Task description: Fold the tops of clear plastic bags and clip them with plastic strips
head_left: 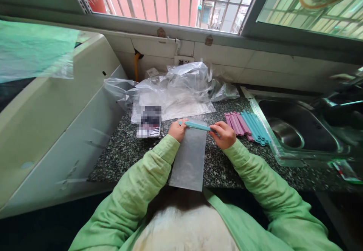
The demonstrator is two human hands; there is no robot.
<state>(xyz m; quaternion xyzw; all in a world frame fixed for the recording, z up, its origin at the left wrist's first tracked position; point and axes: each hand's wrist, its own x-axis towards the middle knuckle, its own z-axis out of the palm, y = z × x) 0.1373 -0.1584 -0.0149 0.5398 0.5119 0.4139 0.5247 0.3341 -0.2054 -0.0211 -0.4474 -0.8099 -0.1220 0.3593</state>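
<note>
Two hands grip a teal sealing clip across the top of a clear plastic bag on the granite counter: left hand pinching one end, right hand the other. Whatever the bag holds cannot be made out. Pink and teal clips lie just beside the steel sink.

a speckled granite worktop runs beneath a barred window, steel sink at right, daylight outside.
</note>
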